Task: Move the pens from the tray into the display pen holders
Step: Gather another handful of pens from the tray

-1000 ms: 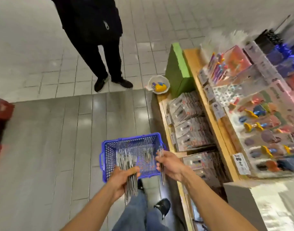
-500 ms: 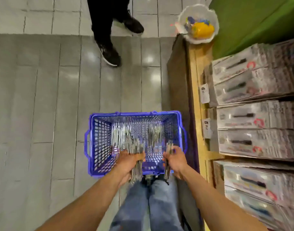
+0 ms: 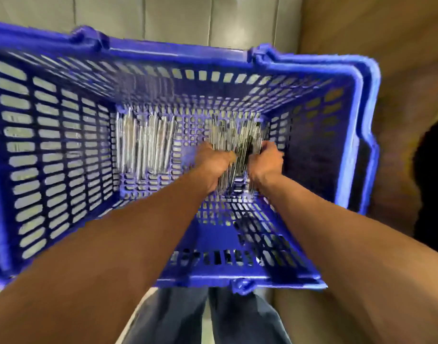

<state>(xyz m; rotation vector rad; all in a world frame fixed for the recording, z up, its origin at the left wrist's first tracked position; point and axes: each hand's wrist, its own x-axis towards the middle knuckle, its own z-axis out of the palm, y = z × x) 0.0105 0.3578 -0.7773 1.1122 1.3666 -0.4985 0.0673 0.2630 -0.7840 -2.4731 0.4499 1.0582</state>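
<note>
Floor tiles (image 3: 178, 18), pale grey with dark grout lines, run across the top of my head view at 12 o'clock, and a brown panel (image 3: 399, 45) fills the 2 o'clock corner, with a dark patch at 3 o'clock that I cannot identify. Below, at 6 o'clock, I see the person's blue jeans (image 3: 227, 319).

Nearly the whole frame is taken by a blue plastic basket (image 3: 51, 150) with slotted walls and a perforated bottom, seen from straight above; the picture is smeared by motion, so fine detail is soft.

On the basket's bottom, toward 10 o'clock from centre, lies one pile of pens (image 3: 143, 145), silvery, thin, laid side by side and pointing roughly 12 to 6. They sit apart from the hands, untouched.

A second bundle of pens (image 3: 237, 137), silver with some dark parts, is just right of centre, between the two hands. My left hand (image 3: 213, 162) presses against the bundle's left side with its fingers curled round it, and my right hand (image 3: 265, 162) closes on its right side, so both hands clamp the same bundle between them. The bundle stands steeply, its lower ends reaching down toward the basket bottom at 6 o'clock from the hands; whether they touch it I cannot tell. Both forearms enter from the lower corners, bare.
</note>
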